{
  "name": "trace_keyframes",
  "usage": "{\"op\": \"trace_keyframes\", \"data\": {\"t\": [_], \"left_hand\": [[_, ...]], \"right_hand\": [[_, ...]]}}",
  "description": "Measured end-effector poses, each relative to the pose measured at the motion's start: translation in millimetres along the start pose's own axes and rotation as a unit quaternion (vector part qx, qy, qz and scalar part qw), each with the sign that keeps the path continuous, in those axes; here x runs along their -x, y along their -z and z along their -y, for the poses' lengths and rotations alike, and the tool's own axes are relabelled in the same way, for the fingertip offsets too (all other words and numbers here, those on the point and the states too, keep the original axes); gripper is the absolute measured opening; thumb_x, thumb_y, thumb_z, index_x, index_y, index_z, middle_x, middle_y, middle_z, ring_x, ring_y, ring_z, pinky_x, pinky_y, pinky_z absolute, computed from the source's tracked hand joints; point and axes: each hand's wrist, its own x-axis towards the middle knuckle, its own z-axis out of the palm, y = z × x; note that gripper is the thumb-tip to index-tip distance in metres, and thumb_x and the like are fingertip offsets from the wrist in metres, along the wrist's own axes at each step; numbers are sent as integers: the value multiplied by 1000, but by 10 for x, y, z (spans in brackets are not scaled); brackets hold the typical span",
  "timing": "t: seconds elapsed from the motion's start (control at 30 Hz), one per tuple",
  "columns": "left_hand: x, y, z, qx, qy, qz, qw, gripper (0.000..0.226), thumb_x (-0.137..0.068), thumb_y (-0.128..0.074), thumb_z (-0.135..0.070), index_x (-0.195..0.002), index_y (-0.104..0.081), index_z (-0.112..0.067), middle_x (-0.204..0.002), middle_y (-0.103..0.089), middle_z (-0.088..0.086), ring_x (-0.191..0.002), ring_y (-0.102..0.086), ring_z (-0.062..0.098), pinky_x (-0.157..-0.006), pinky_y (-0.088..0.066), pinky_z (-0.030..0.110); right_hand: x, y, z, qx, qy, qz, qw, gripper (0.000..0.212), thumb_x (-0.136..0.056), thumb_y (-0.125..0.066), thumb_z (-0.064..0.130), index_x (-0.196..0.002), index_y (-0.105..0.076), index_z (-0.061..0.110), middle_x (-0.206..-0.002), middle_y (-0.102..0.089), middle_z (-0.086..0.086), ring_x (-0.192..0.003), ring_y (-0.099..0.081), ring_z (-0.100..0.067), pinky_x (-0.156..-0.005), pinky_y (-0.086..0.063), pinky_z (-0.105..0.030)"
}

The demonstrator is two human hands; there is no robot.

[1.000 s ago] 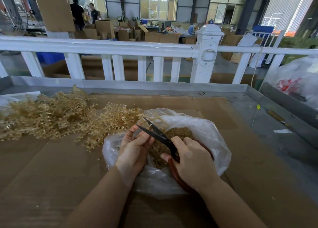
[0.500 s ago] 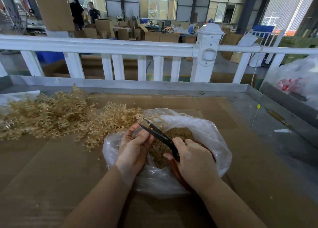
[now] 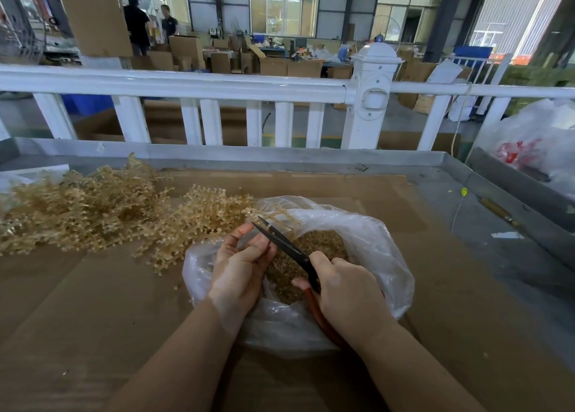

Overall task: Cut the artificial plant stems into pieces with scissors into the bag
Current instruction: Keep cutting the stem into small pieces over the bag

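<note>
A clear plastic bag (image 3: 378, 240) lies open on the cardboard, holding a heap of cut tan pieces (image 3: 320, 246). Over its mouth my right hand (image 3: 348, 290) grips the red handles of black-bladed scissors (image 3: 284, 243), whose tips point up and left, nearly closed. My left hand (image 3: 241, 263) pinches a thin tan plant stem (image 3: 273, 217) right beside the blades; the stem runs up over the bag's rim. A big pile of uncut tan artificial stems (image 3: 93, 206) spreads to the left of the bag.
Brown cardboard (image 3: 93, 318) covers the metal table, whose raised rim (image 3: 249, 154) runs along the back and right. A white fence (image 3: 199, 84) stands behind. Another plastic bag (image 3: 535, 144) sits at far right. A yellow-tipped wire (image 3: 463, 193) lies on the bare metal.
The scissor blades have come nearly together next to my left fingers. Both hands stay over the bag, almost in the same place.
</note>
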Motion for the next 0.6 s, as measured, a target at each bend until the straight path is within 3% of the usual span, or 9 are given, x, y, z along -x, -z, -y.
{"op": "trace_keyframes", "data": {"t": [0.27,0.43,0.6], "left_hand": [[7,-11,13,-15,-7,-1,1000,31,-87,-49,14,-104,-51,-12,-88,-64,11,-77,-63,20,-61,-57,20],[12,-17,8,-11,-9,-5,1000,31,-85,-51,15,-96,-52,-14,-83,-61,9,-66,-65,15,-59,-57,20],[10,-2,21,1,-13,-2,1000,30,-85,-51,15,-92,-50,-14,-83,-59,9,-75,-61,17,-59,-56,20]], "right_hand": [[10,-18,-14,-33,-3,21,999,34,-93,-47,50,-108,-56,21,-75,-62,1,-65,-60,-17,-56,-36,-23],[-52,36,-73,-90,-13,75,993,30,-91,-45,56,-98,-51,27,-75,-58,8,-73,-61,-15,-65,-45,-24],[-83,96,-79,-123,-14,97,988,25,-91,-51,53,-88,-47,29,-69,-49,14,-71,-61,-13,-64,-43,-22]]}}
